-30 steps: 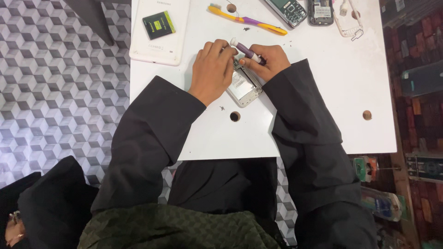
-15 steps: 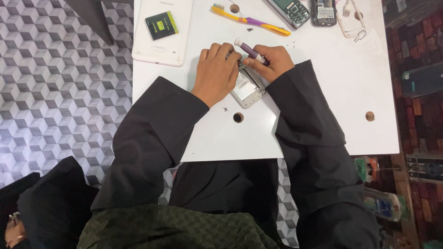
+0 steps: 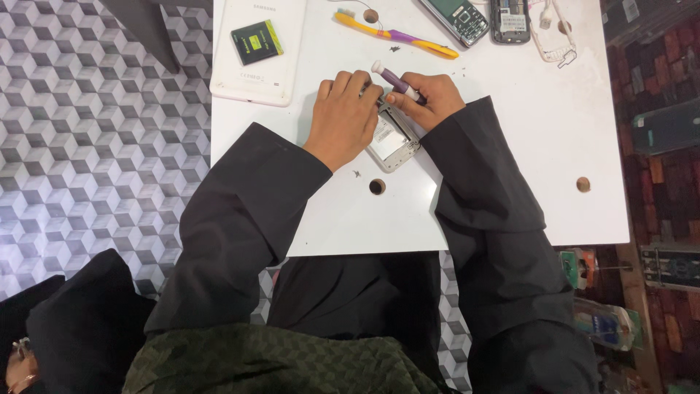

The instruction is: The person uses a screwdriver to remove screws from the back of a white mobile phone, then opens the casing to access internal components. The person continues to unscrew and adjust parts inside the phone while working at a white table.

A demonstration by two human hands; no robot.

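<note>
An opened phone (image 3: 392,140) with its back cover off lies on the white table (image 3: 496,168) under both hands. My left hand (image 3: 344,117) presses on the phone's upper left part and holds it down. My right hand (image 3: 426,98) grips a purple screwdriver (image 3: 397,80) with a white cap, its tip pointing down at the phone's top end. The tip itself is hidden between my fingers. Both arms wear black sleeves.
A white tablet (image 3: 255,51) with a black-and-green battery (image 3: 257,41) on it lies at the far left. A yellow and purple toothbrush (image 3: 397,33), two more phones (image 3: 461,18) (image 3: 509,16) and a clear case (image 3: 553,33) lie along the far edge. The tabletop has small round holes (image 3: 377,187).
Both hands stay on the phone with only slight shifts. The view has drifted a little, so the table sits slightly more to the right.
</note>
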